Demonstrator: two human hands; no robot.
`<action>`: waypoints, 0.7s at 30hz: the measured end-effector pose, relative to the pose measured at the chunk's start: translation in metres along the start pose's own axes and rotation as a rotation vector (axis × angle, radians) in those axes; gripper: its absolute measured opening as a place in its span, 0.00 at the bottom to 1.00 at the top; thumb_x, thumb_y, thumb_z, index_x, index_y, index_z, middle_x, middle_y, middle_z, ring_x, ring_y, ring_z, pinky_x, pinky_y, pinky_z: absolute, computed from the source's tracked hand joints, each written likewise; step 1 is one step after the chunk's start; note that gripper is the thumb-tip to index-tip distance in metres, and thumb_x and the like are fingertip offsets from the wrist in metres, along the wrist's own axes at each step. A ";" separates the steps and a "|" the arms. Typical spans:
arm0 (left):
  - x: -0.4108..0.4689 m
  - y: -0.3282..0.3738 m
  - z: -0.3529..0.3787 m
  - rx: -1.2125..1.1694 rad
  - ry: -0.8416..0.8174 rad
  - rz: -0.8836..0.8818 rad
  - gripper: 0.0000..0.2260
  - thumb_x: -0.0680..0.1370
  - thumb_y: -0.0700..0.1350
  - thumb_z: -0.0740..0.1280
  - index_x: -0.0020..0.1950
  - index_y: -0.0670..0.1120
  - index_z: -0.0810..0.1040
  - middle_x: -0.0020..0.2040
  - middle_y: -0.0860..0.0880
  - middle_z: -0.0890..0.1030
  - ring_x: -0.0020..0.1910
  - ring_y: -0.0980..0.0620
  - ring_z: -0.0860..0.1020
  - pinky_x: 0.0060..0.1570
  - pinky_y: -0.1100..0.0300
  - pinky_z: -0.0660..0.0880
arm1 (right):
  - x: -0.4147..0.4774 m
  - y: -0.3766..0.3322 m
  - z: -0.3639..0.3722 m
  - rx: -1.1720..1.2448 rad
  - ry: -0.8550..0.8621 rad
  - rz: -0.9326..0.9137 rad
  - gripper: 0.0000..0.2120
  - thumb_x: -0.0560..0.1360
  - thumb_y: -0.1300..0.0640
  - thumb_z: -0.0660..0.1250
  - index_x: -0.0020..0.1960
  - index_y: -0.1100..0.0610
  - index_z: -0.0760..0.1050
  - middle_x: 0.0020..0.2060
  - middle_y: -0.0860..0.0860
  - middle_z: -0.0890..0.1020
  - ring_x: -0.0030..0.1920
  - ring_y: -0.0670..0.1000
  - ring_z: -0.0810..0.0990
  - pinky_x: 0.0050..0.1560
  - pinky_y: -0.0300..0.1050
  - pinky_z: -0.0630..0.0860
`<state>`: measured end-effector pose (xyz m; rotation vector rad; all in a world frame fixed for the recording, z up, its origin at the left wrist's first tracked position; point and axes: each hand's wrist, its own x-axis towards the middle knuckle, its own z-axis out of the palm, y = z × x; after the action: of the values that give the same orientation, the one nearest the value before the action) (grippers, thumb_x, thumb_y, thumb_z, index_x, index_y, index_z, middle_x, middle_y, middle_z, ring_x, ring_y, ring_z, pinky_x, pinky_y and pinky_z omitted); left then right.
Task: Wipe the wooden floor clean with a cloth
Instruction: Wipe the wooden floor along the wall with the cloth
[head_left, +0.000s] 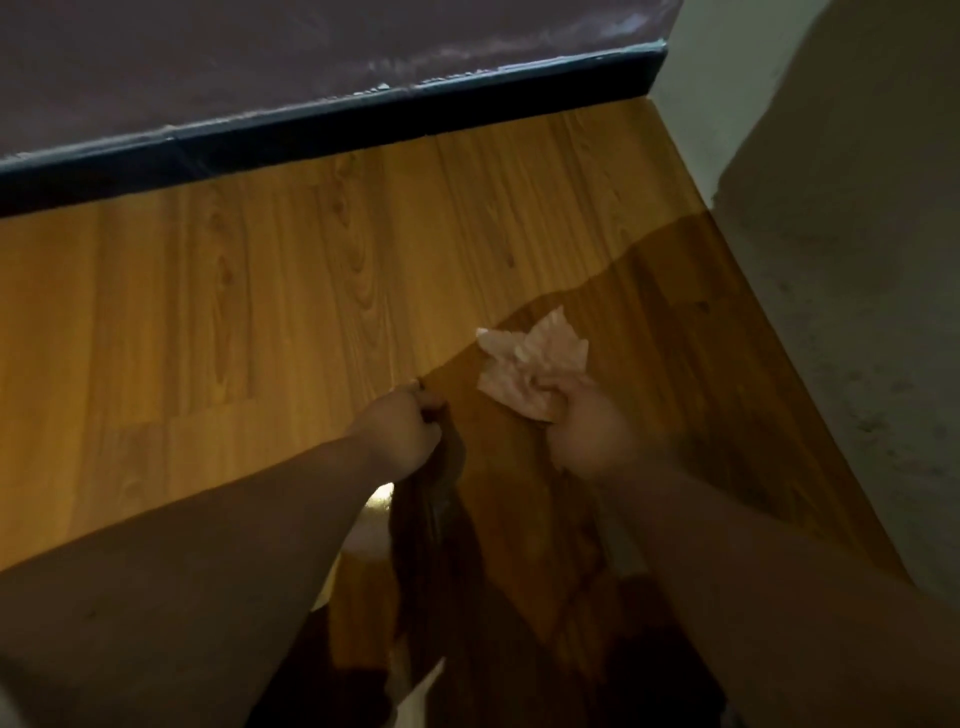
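Note:
The wooden floor (249, 291) fills the middle of the head view, lit on the left and shaded on the right. My right hand (587, 431) grips a crumpled pale pink cloth (530, 366) that sticks out above the fist, just over the shaded boards. My left hand (402, 434) is closed around a dark hanging thing (436, 514), possibly fabric or hair, which droops down toward me. The two hands are a short gap apart.
A dark blue skirting strip (332, 130) runs along the far edge of the floor below a purple wall (260, 52). A pale plastered wall (841, 260) bounds the floor on the right. Dim shapes lie near the bottom edge.

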<state>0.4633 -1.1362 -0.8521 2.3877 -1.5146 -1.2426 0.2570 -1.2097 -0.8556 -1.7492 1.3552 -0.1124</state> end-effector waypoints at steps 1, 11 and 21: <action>-0.004 0.002 0.000 -0.186 0.006 -0.003 0.22 0.77 0.42 0.65 0.70 0.55 0.71 0.65 0.49 0.75 0.56 0.51 0.77 0.50 0.61 0.73 | -0.001 -0.011 -0.007 0.216 -0.085 0.100 0.18 0.75 0.66 0.65 0.64 0.56 0.75 0.55 0.53 0.79 0.53 0.50 0.81 0.48 0.40 0.77; -0.041 0.014 -0.029 -0.649 0.030 -0.124 0.09 0.70 0.45 0.74 0.48 0.48 0.81 0.41 0.46 0.84 0.41 0.46 0.82 0.38 0.56 0.76 | -0.023 -0.071 -0.020 0.517 -0.194 0.244 0.18 0.71 0.72 0.65 0.54 0.53 0.77 0.50 0.56 0.82 0.45 0.52 0.81 0.35 0.42 0.79; -0.087 0.067 -0.070 -0.767 0.045 -0.083 0.11 0.74 0.32 0.63 0.49 0.45 0.81 0.43 0.46 0.81 0.38 0.51 0.80 0.33 0.61 0.80 | -0.066 -0.120 -0.023 1.056 -0.081 0.511 0.14 0.79 0.48 0.63 0.56 0.58 0.77 0.50 0.57 0.82 0.49 0.54 0.81 0.40 0.46 0.82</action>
<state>0.4423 -1.1282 -0.7238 1.9421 -0.7186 -1.4282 0.3061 -1.1689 -0.7323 -0.5130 1.2780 -0.3827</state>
